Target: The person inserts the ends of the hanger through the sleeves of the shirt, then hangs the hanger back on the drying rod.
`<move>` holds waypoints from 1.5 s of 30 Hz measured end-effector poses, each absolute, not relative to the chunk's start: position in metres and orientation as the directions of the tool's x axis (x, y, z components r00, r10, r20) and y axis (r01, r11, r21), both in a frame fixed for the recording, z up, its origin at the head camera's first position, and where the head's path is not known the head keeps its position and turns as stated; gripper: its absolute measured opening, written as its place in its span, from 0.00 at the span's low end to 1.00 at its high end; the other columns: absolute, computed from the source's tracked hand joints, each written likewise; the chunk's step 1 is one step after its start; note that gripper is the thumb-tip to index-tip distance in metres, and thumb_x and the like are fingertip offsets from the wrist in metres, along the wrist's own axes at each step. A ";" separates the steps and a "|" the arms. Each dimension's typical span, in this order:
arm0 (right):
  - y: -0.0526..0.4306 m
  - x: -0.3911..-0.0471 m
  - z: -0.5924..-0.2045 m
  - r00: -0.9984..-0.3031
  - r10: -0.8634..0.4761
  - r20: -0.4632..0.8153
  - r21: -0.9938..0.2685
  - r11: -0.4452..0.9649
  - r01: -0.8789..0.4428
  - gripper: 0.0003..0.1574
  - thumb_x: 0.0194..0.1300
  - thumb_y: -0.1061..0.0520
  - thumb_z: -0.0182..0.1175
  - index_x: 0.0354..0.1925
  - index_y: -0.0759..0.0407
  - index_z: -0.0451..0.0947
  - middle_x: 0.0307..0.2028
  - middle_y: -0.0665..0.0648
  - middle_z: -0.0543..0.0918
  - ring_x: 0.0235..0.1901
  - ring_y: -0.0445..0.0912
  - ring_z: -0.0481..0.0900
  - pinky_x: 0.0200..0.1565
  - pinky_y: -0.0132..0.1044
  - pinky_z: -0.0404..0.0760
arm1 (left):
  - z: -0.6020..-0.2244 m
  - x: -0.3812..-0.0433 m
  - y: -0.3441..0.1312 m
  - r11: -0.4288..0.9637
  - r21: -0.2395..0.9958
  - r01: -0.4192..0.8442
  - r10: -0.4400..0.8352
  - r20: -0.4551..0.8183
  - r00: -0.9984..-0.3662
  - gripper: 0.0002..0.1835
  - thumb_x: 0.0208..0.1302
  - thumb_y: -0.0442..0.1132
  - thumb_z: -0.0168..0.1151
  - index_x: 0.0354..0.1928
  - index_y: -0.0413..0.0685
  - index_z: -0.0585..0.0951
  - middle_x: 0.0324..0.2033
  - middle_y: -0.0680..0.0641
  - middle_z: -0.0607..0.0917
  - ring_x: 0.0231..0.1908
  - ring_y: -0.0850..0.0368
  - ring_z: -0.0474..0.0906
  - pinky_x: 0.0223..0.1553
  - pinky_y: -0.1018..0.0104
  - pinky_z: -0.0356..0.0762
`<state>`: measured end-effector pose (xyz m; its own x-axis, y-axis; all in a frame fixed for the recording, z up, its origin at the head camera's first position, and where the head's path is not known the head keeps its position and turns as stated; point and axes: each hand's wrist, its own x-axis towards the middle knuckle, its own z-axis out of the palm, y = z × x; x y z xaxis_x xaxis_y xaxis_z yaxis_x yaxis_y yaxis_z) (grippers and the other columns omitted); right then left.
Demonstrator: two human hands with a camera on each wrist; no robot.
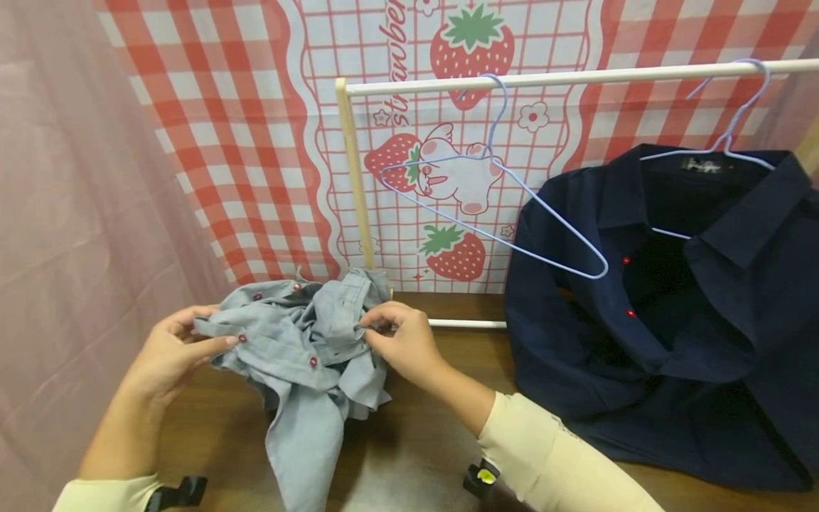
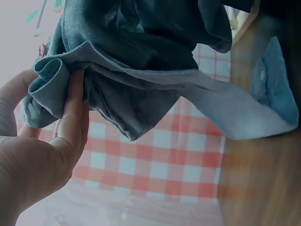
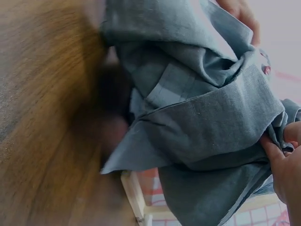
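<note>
A crumpled grey-blue shirt [image 1: 288, 334] with red buttons is held up between both hands over the wooden table. My left hand [image 1: 168, 352] pinches a folded edge at the shirt's left side, thumb on top near a button; in the left wrist view its fingers [image 2: 73, 108] lie under the fold. At the opposite side my right hand [image 1: 406, 345] pinches the cloth near the collar, and the right wrist view shows thumb and finger [image 3: 275, 153] closed on the fabric. One sleeve [image 1: 307, 448] dangles toward the front of the table.
A white rail [image 1: 422, 86] on a wooden post [image 1: 353, 163] stands behind. From it hang a bare lilac wire hanger [image 1: 544, 206] and, at right, a navy shirt [image 1: 576, 284] on another hanger [image 1: 729, 139]. A strawberry-print checked cloth [image 1: 243, 142] covers the back; a pink curtain [image 1: 77, 213] hangs left.
</note>
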<state>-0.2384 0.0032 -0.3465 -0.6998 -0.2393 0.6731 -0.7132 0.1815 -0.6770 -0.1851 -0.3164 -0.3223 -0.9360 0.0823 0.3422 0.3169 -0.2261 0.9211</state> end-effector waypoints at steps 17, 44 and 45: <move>0.065 -0.228 -0.334 -0.696 -0.206 0.688 -0.665 0.204 -0.718 0.11 0.51 0.74 0.65 0.28 0.60 0.85 0.32 0.52 0.86 0.35 0.43 0.81 0.30 0.29 0.80 | -0.320 -0.188 -0.261 -0.273 0.860 0.431 0.079 0.466 -0.881 0.24 0.50 0.09 0.58 0.41 0.42 0.85 0.44 0.48 0.83 0.40 0.58 0.82 0.35 0.69 0.81; 0.157 -0.202 -0.345 -0.678 -0.046 0.734 -0.629 0.333 -0.703 0.16 0.46 0.80 0.66 0.28 0.61 0.84 0.34 0.57 0.84 0.36 0.35 0.80 0.27 0.23 0.78 | -0.328 -0.218 -0.171 -0.184 0.932 0.313 0.138 0.340 -0.930 0.24 0.48 0.15 0.64 0.32 0.57 0.84 0.52 0.52 0.78 0.48 0.59 0.78 0.39 0.67 0.80; 0.160 -0.202 -0.346 -0.677 -0.032 0.736 -0.628 0.344 -0.699 0.17 0.46 0.81 0.66 0.28 0.62 0.84 0.34 0.58 0.84 0.37 0.34 0.80 0.28 0.23 0.78 | -0.330 -0.221 -0.167 -0.185 0.934 0.306 0.142 0.334 -0.932 0.24 0.48 0.15 0.64 0.32 0.57 0.84 0.52 0.52 0.78 0.48 0.59 0.78 0.39 0.67 0.80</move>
